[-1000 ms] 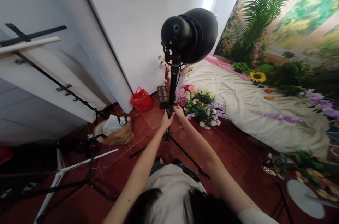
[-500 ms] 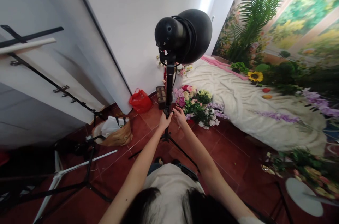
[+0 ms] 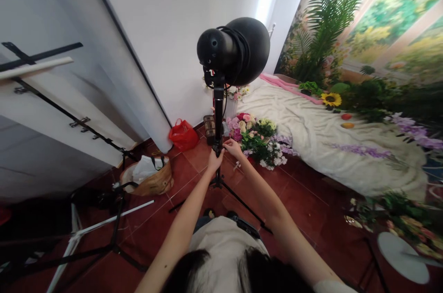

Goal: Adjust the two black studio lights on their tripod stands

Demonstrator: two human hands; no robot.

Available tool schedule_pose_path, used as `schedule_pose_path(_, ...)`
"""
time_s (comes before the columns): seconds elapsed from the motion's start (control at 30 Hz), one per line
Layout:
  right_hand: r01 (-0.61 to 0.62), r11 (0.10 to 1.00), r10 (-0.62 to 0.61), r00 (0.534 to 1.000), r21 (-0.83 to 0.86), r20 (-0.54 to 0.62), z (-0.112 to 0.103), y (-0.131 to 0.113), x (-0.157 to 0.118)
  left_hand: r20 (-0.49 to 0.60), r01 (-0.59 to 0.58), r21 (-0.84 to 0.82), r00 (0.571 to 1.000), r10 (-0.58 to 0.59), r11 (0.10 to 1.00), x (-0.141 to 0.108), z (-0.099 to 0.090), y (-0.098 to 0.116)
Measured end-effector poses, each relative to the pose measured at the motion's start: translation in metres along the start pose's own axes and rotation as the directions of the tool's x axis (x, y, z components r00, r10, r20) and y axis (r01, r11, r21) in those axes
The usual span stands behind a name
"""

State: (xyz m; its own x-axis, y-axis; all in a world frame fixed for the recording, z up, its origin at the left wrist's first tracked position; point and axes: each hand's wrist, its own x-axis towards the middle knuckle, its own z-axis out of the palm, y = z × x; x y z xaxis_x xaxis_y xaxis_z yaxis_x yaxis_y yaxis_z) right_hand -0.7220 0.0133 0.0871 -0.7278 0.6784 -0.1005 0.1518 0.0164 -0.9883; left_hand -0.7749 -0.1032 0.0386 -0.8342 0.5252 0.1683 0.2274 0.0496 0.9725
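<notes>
A black studio light (image 3: 218, 48) with a wide round reflector and a coiled cable tops a black light stand (image 3: 218, 117), which stands upright in front of me. My left hand (image 3: 215, 160) is wrapped around the stand's collar, below the upper pole. At the right side of that same collar, the fingers of my right hand (image 3: 233, 147) are pinched together against it; the small part between them is hidden. The stand's legs spread over the floor near my feet.
Artificial flowers (image 3: 252, 131) stand just right of the stand, beside a cream cloth (image 3: 311, 140). A red bag (image 3: 184, 134) and a woven basket (image 3: 159, 180) sit to the left. Another stand's legs (image 3: 112, 244) spread at lower left. A round white disc (image 3: 401, 256) is at lower right.
My right hand's fingers have come in from slightly apart to the stand's collar and closed there. My left hand keeps its hold. The view has shifted slightly.
</notes>
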Motion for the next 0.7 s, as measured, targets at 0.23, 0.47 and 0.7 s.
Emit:
schedule_pose_path(0.23, -0.073, 0.900, 0.008, 0.988, 0.430, 0.152, 0.000, 0.038, -0.024, -0.006, -0.021, 0.022, 1.000, 0.021, 1.000, -0.002, -0.001, 0.006)
schedule_pose_path(0.47, -0.160, 0.682, 0.168, 0.984, 0.713, 0.061, 0.037, 0.033, -0.007, 0.049, -0.032, 0.016, 0.998, 0.031, 0.999, -0.002, -0.005, 0.008)
schedule_pose_path(0.7, -0.044, 0.833, 0.166, 0.971, 0.552, -0.173, 0.054, 0.026, 0.008, 0.055, -0.035, 0.029, 0.998, 0.033, 0.999, -0.001, -0.006, 0.003)
